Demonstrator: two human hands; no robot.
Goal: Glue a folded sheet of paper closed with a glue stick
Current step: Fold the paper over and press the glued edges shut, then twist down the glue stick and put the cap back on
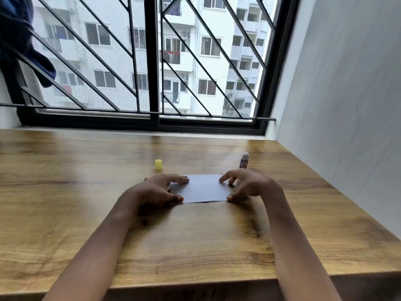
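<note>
A dark folded sheet of paper (202, 188) lies flat on the wooden table (195, 240), its open edges toward me. My left hand (161, 190) rests on its left end, thumb on the near corner, fingers spread over the far edge. My right hand (249, 184) presses the right end the same way, thumb on the near right corner. Behind my right hand the glue stick (244, 160) stands upright with its cap off. Its yellow cap (158, 164) sits alone on the table behind my left hand.
The table runs back to a window sill and a barred window (152, 61). A white wall (347, 105) borders the table on the right. Dark blue cloth (19, 40) hangs at the upper left.
</note>
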